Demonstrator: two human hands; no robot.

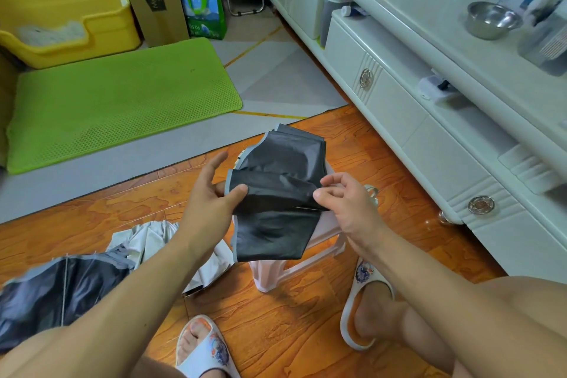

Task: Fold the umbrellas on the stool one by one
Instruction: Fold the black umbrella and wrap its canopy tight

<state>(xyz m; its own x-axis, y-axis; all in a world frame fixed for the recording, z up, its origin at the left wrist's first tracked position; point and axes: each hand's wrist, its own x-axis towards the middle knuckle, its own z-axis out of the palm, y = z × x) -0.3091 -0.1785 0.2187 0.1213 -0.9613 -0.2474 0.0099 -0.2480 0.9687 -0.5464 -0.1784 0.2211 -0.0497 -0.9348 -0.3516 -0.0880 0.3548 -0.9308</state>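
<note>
— Looking at the stool [310,258], where does the umbrella [276,193] sit?

— Directly above it, I see the black umbrella held up over the seat, hiding most of the top. Its long axis runs away from me toward the green mat [122,101]; the far end points at the grey floor covering beyond the stool, the near end hangs over the stool's front edge.

— And the hands?

— My left hand [211,193] grips the canopy's left edge, thumb pressed on top of the black fabric, the other fingers spread and mostly free. My right hand [343,199] pinches a fold on the right side between thumb and curled fingers, beside a thin metal rib [306,208] that lies crosswise.

— Anything else near the stool?

— Left of it, on the wooden floor, a second umbrella [76,279] lies loose, silver and dark panels spread.

— Containers?

— Far beyond the stool, a yellow tub [61,9] holds pale grey material. Right of the stool, on the white cabinet [399,95], a steel bowl [491,20]; I cannot tell what is inside it.
</note>
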